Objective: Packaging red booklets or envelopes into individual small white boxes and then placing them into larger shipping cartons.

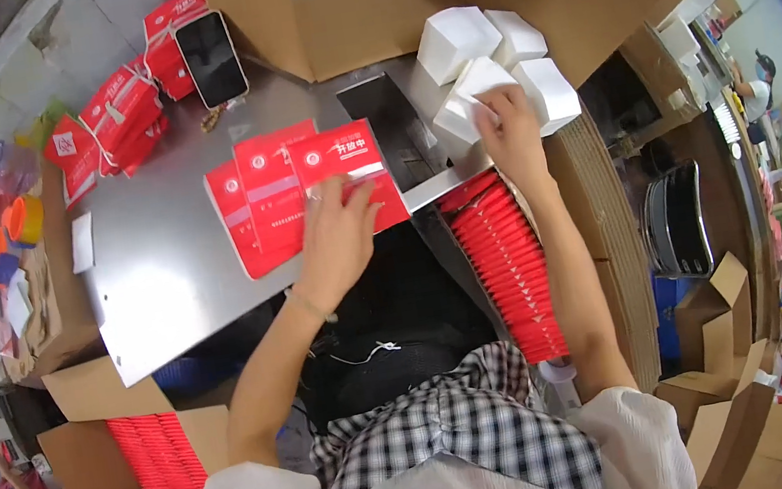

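At 10 o'clock, red packets (pixel 281 215): three, overlapping, by the near edge of the table (pixel 155 290).
Left hand (pixel 334 238): fingers half spread over the rightmost; can't tell if pinching.
Right hand (pixel 513 130): fingers curled against white stacks (pixel 456 42), 1 o'clock; grip unclear.
Packet risk: sideways drag could slip them off the edge.
Stack risk: uneven pull could topple neighbours.

Red packets (pixel 275 201) look glossy, the metal tabletop (pixel 166 227) smooth and shiny.
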`<action>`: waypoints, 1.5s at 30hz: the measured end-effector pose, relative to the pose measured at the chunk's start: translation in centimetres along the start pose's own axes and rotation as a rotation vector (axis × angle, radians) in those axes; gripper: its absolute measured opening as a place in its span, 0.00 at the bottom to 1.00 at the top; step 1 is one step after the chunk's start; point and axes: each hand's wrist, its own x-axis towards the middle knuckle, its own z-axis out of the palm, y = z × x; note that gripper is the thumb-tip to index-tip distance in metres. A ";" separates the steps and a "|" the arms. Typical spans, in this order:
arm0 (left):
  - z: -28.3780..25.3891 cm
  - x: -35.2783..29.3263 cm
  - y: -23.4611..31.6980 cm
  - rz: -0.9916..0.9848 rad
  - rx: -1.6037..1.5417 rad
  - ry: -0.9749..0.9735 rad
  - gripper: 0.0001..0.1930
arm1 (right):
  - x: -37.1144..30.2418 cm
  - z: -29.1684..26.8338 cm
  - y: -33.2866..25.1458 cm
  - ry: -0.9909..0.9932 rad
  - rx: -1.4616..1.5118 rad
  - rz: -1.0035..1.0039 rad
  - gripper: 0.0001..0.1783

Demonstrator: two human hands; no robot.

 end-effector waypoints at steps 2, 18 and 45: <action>-0.9 0.6 -0.3 -0.055 0.044 0.023 0.21 | 1.0 -0.3 0.2 -0.085 -0.341 -0.183 0.20; -4.0 -0.6 -3.7 0.020 -0.040 -0.212 0.37 | -3.6 7.2 -8.1 -0.500 0.242 -0.150 0.05; -2.2 1.6 -5.5 0.133 0.150 -0.058 0.11 | -6.2 8.2 -8.5 -0.341 0.209 -0.540 0.12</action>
